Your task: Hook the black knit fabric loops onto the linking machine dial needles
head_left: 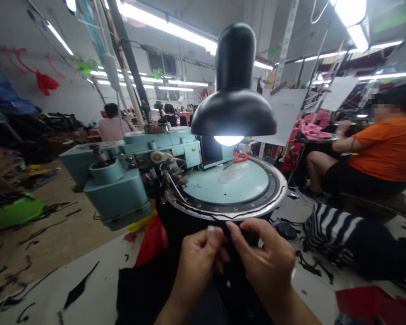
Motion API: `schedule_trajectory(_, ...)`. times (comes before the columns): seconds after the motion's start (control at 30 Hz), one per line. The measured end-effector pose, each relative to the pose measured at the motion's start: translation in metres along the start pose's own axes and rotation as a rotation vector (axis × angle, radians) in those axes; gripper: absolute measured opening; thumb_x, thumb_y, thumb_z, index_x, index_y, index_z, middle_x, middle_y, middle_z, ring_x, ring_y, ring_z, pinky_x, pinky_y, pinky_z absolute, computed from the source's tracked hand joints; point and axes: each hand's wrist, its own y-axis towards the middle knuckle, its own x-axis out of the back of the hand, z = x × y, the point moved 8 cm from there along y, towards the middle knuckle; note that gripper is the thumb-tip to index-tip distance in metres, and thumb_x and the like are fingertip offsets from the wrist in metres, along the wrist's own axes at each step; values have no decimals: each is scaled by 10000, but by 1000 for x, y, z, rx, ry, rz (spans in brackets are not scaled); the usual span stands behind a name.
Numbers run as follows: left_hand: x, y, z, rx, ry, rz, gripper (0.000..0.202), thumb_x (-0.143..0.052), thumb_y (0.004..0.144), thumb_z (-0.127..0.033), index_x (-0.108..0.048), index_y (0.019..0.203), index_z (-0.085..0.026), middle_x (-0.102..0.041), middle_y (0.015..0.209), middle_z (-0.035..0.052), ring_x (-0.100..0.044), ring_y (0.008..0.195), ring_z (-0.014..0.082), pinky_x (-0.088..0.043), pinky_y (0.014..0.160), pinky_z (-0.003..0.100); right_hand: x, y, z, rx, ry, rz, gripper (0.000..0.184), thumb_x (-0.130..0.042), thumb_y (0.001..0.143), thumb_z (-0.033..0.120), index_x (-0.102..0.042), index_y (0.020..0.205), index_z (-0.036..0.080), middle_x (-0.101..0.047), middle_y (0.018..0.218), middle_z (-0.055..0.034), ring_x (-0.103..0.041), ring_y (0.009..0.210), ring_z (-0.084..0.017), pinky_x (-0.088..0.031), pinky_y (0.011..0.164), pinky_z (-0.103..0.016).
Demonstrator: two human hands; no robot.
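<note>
My left hand [198,264] and my right hand [264,257] pinch a black knit fabric [186,239] between fingers and thumbs. The fabric hangs from the rim of a round pale-blue dial linking machine [226,185]. Its metal rim [257,203] carries a ring of fine points, and the fabric sits against the near edge, just above my fingers. More black fabric falls past my hands into my lap area. Red-handled scissors [240,157] lie on the dial's far side beside a clear plastic disc [233,174].
A black desk lamp [233,99] hangs over the dial. A black-and-white striped garment [328,230] lies to the right among black scraps. A seated co-worker in an orange shirt [385,149] works at the right. A red cloth [365,302] lies at the lower right.
</note>
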Motion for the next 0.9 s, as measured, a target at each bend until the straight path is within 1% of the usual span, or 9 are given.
schedule_trajectory(0.13,-4,9,-4,41,-30,49,620,-725,690,-714,-691,709,-95,-633,517,43,-482,373,73,-310,377,170,1,-32,-67,-499,216,228,160,-746,806,333,-722,772,179,-661,583,13,-557,393,-119,-474,420,-232)
schedule_trajectory(0.2,-6,8,-5,90,-43,68,608,-747,671,-704,-683,722,-101,-636,513,40,-493,367,83,-317,370,175,-4,-47,-80,-715,464,358,205,-694,852,381,-727,851,178,-652,573,29,-516,343,-103,-482,400,-233)
schedule_trajectory(0.27,-6,3,-6,113,-73,40,599,-762,656,-696,-676,732,-108,-635,510,32,-506,370,90,-335,372,177,-4,-40,-68,-674,535,420,185,-686,866,352,-739,958,200,-713,675,9,-616,457,-125,-545,496,-245)
schedule_trajectory(0.37,-5,-8,-5,95,-128,-51,591,-761,658,-695,-674,718,-113,-614,495,13,-486,364,77,-339,374,173,-4,-10,-31,-325,370,420,181,-731,827,223,-776,1002,235,-795,897,-28,-745,781,-178,-587,716,-261)
schedule_trajectory(0.47,-6,-14,1,74,-123,-73,572,-745,693,-683,-699,746,-115,-623,518,15,-479,373,70,-330,370,167,-3,12,-6,-126,243,290,103,-711,849,181,-792,901,218,-804,845,-18,-751,745,-163,-572,731,-249)
schedule_trajectory(0.57,-7,-13,0,16,-27,-63,541,-723,742,-657,-719,762,-116,-642,540,30,-490,387,75,-324,367,168,-4,19,0,-100,153,228,85,-705,860,191,-775,814,202,-778,749,-8,-723,667,-154,-547,663,-248)
schedule_trajectory(0.73,-20,-5,-6,-32,35,6,530,-704,776,-637,-725,723,-110,-650,539,49,-502,400,77,-335,393,170,6,10,-26,-238,86,167,85,-730,824,249,-746,756,200,-722,682,-3,-652,589,-143,-505,584,-246)
schedule_trajectory(0.83,-23,2,-4,11,-13,1,551,-733,732,-656,-721,732,-105,-658,545,51,-502,394,75,-331,391,169,17,-14,-73,-516,145,202,128,-750,762,302,-740,757,174,-660,589,1,-580,484,-137,-466,480,-244)
schedule_trajectory(0.9,-27,4,-2,59,-41,23,561,-737,720,-664,-718,770,-106,-661,545,47,-509,383,80,-329,380,169,14,-33,-97,-749,381,303,191,-703,799,354,-728,796,165,-580,493,34,-534,411,-126,-476,456,-245)
